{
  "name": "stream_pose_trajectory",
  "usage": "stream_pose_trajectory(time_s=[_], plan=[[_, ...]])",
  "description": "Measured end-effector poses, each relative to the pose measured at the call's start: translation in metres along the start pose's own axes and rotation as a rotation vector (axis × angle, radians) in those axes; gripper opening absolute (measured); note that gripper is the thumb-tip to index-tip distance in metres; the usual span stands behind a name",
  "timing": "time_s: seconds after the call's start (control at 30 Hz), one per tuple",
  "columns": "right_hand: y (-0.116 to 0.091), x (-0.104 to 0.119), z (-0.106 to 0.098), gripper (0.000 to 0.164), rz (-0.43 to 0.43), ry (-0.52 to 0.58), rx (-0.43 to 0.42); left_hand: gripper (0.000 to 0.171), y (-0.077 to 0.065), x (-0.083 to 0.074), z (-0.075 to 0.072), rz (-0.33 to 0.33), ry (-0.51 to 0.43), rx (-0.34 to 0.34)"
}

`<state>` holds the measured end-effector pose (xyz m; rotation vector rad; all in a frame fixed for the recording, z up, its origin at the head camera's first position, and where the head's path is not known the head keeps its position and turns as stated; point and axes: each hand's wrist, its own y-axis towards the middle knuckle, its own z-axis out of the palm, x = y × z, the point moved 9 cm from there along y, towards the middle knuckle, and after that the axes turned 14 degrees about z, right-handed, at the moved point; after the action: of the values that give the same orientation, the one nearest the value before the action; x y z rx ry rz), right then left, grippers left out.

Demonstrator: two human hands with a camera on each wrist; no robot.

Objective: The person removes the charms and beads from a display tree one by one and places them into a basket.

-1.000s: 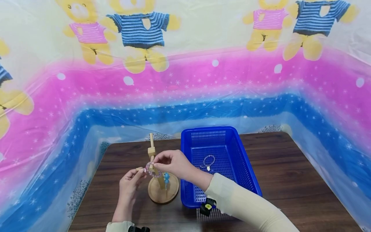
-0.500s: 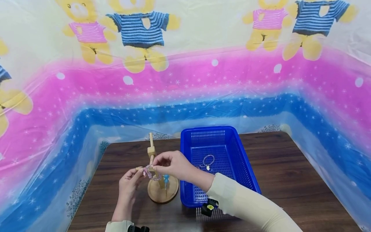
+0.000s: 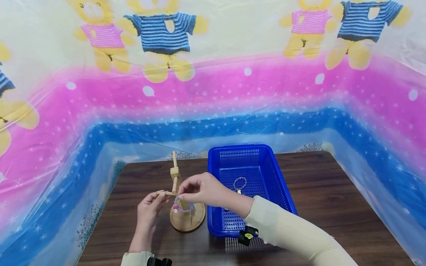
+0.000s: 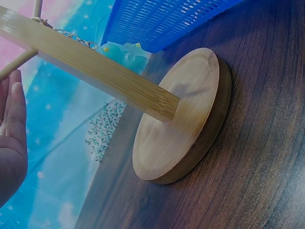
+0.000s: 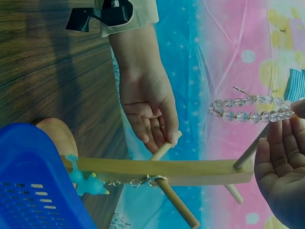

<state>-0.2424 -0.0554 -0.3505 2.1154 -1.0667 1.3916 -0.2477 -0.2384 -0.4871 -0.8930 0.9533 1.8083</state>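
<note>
A wooden peg stand (image 4: 100,64) has a round base (image 3: 181,222) and several pegs sticking out of its post. My left hand (image 3: 149,210) pinches the end of one peg, as the right wrist view also shows. Between the thumb and fingers of my right hand (image 3: 203,190) is a bracelet of clear beads (image 5: 254,116), which hangs down beside the post. A pink charm shows on the bracelet in the head view. From another peg hangs a keychain with a light blue figure (image 5: 86,180), its chain (image 4: 76,36) partly behind the post in the left wrist view.
Just right of the stand is a blue perforated basket (image 3: 283,184). Inside it lies another beaded bracelet (image 3: 239,183) with a pale charm. The dark wood table (image 3: 336,199) extends right of the basket. A printed bear cloth (image 3: 219,88) encloses the back and sides.
The bracelet has dropped from the front peg's level to hang lower in front of the post. My right hand has shifted slightly right; my left hand stays on the peg.
</note>
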Motion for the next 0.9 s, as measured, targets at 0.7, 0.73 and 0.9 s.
stream_pose_trajectory(time_s=[0.7, 0.73, 0.9], plan=[[-0.005, -0.032, -0.051, 0.011, 0.031, -0.014, -0.090, 0.032, 0.001, 0.000, -0.002, -0.013, 0.022, -0.016], [-0.005, -0.034, -0.055, 0.011, 0.034, -0.018, -0.097, 0.032, 0.001, 0.000, -0.002, -0.013, 0.024, -0.018], [-0.006, -0.047, -0.070, 0.011, 0.055, -0.036, -0.129, 0.032, 0.001, 0.000, -0.003, -0.014, 0.036, -0.022]])
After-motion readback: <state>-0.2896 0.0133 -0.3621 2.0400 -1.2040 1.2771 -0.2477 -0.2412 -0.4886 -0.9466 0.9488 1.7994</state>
